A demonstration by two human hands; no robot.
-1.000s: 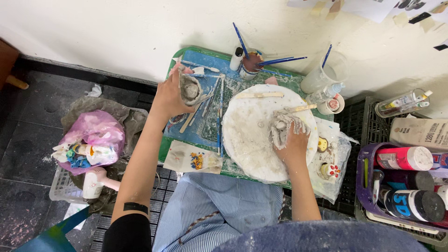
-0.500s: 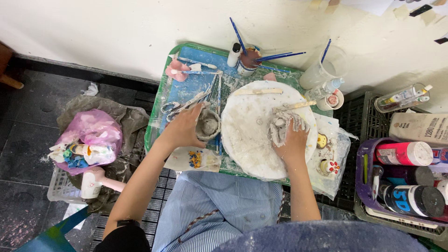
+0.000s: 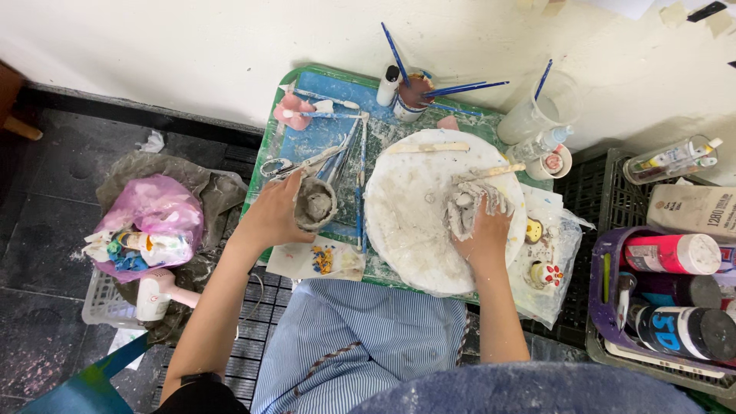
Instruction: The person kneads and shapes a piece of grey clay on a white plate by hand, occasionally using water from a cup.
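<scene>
Left hand (image 3: 272, 217) carried clay cup (image 3: 314, 204) nearer, toward apron.

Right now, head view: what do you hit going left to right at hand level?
Pink plastic bag → left hand → small clay pot → blue brushes → round white board → right hand → painted figurines → purple crate of paint bottles.

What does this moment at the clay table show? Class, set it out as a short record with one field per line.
Setting: green tray on the floor by a white wall
Left hand: holds a small grey clay cup
Right hand: clay-smeared fingers pressed on a grey clay lump
Work surface: round white board
Tools nearby: scissors, blue-handled brushes, wooden stick
Left of tray: pink plastic bag
Right of tray: purple crate of paint bottles
</scene>
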